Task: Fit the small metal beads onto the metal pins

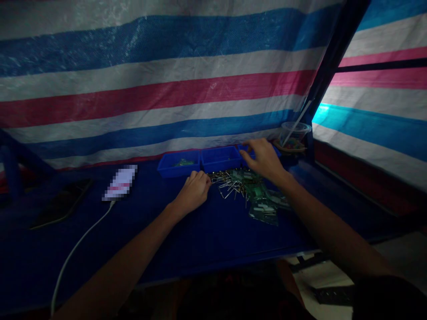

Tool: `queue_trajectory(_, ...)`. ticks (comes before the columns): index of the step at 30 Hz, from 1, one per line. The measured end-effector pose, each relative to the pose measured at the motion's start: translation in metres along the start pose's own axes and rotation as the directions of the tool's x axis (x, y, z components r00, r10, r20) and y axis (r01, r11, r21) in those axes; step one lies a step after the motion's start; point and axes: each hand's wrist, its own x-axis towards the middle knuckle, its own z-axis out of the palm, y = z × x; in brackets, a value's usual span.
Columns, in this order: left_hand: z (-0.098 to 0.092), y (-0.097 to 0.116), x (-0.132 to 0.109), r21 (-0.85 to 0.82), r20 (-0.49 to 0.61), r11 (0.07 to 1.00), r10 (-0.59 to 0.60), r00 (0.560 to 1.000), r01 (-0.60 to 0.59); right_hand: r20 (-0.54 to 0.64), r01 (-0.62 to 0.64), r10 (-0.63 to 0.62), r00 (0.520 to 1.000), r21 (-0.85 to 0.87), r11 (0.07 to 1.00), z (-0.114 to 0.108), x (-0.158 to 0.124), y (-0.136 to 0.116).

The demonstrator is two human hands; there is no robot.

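Left hand: mid-frame, fingers curled at the left edge of the metal pins; whether it grips any, I cannot tell.
Right hand: right of centre, thumb and forefinger slightly parted above the right-hand bin.
Pin heap: centre, on the worktop, beside clear packets.

L hand curled; R hand farther fwd

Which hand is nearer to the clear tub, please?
Right: the right hand is just left of the tub; the left hand is farther left, by the metal pieces.
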Motion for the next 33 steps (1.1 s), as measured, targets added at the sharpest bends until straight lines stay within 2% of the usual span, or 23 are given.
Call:
queue_trajectory(1, 0.001, 0.001, 0.000, -0.017, -0.024, 1.000, 0.008, 1.000, -0.009, 0.059, 0.076, -0.077, 0.995, 0.028, 0.997, 0.002, -0.003, -0.014)
queue_trajectory(3, 0.000, 0.004, 0.000, -0.036, -0.069, 0.999, 0.018, 0.997, -0.021, 0.183, 0.225, -0.235, 0.955, 0.077, 0.971, 0.006, -0.011, -0.037)
queue_trajectory(5, -0.002, 0.008, 0.000, -0.052, -0.095, 0.998, 0.013, 0.995, -0.018, 0.254, 0.305, -0.324, 0.911, 0.111, 0.946, 0.009, -0.017, -0.052)
queue_trajectory(10, -0.009, 0.015, 0.002, -0.162, -0.122, 0.986, -0.046, 0.991, 0.026, 0.253, 0.302, -0.328, 0.910, 0.137, 0.943, 0.010, -0.021, -0.060)
queue_trajectory(16, -0.004, 0.018, 0.003, -0.386, -0.115, 0.914, -0.182, 0.977, 0.125, 0.275, 0.281, -0.299, 0.914, 0.104, 0.954, 0.008, -0.021, -0.062)
queue_trajectory(20, -0.001, 0.021, 0.000, -0.476, -0.051, 0.874, -0.144, 0.988, 0.103, 0.220, 0.141, -0.140, 0.965, 0.012, 0.990, 0.001, -0.013, -0.047)
queue_trajectory(23, -0.001, 0.024, -0.003, -0.390, 0.029, 0.920, -0.040, 0.999, 0.048, 0.047, -0.019, 0.019, 0.999, 0.004, 1.000, -0.009, -0.002, -0.019)
queue_trajectory(26, 0.000, 0.027, -0.006, -0.281, 0.071, 0.960, 0.000, 0.997, 0.020, -0.192, -0.148, 0.143, 0.971, -0.014, 0.989, -0.015, 0.007, 0.018)
queue_trajectory(27, 0.001, 0.027, -0.006, -0.248, 0.068, 0.968, -0.006, 0.998, 0.023, -0.231, -0.182, 0.166, 0.959, -0.049, 0.982, -0.014, 0.009, 0.030)
queue_trajectory(30, 0.004, 0.027, -0.007, -0.175, 0.045, 0.983, -0.045, 0.998, 0.052, -0.199, -0.239, 0.202, 0.959, -0.181, 0.954, -0.005, 0.010, 0.055)
queue_trajectory(33, 0.005, 0.023, -0.007, -0.165, 0.056, 0.983, -0.068, 0.996, 0.077, -0.136, -0.227, 0.201, 0.970, -0.222, 0.948, 0.009, 0.005, 0.051)
